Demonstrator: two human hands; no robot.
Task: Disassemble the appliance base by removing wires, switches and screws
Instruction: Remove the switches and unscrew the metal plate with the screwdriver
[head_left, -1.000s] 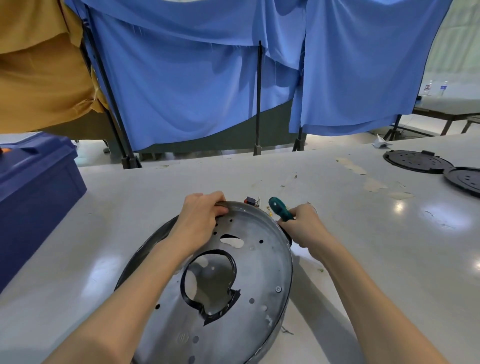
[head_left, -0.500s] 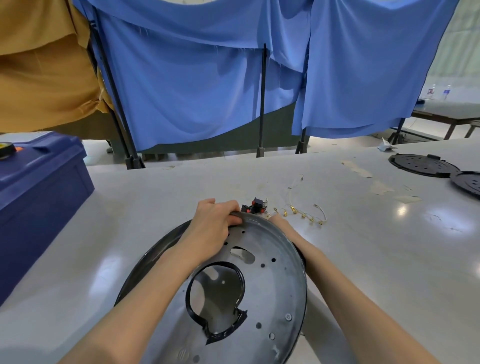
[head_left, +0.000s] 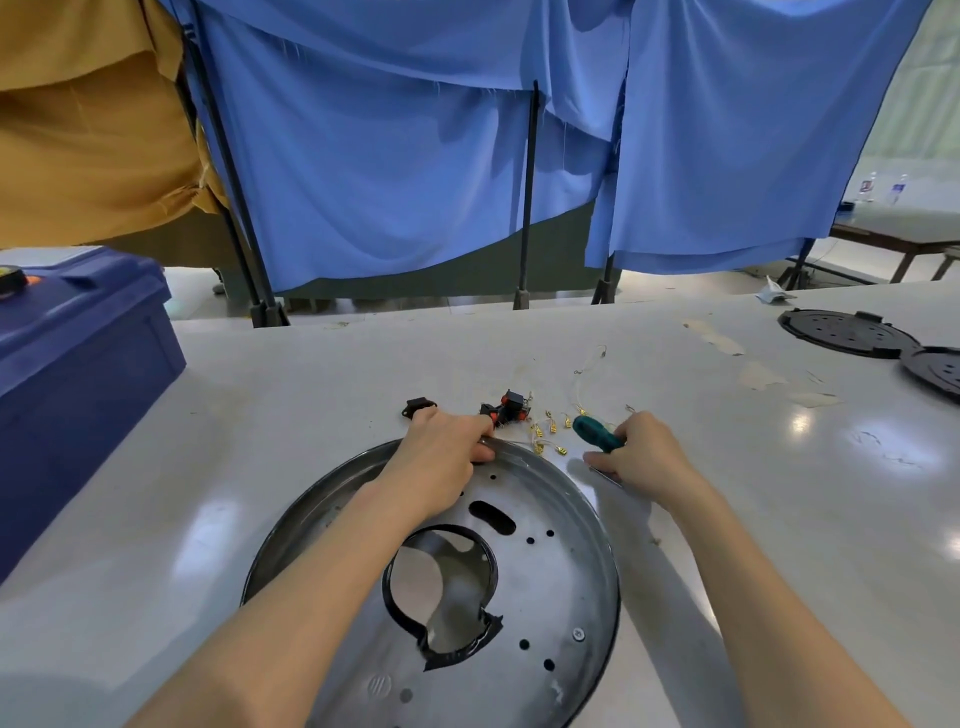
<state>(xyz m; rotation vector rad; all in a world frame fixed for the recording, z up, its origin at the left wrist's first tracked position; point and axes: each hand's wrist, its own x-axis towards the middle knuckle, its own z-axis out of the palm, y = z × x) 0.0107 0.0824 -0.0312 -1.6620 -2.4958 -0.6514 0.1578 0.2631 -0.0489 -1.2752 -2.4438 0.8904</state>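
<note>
At the left end of the bench (head_left: 779, 519) a blue bin (head_left: 78, 364) is sitting with its lid on, so its contents are hidden from me; a small round thing (head_left: 13, 278) is lying on the lid. The metal base (head_left: 545, 571) is lying in the middle of the bench, close to the person. The left hand (head_left: 441, 457) is reaching over it, its fingers (head_left: 478, 452) curling round the far rim. The right hand (head_left: 644, 457) is hovering just beside the rim, fingers clenching a green screwdriver (head_left: 597, 439). Loose switches (head_left: 509, 410) and wires (head_left: 550, 431) are lying just beyond the rim. Half a second ago the right hand was tucked behind the rim with no screwdriver showing; now it is out to the right.
</note>
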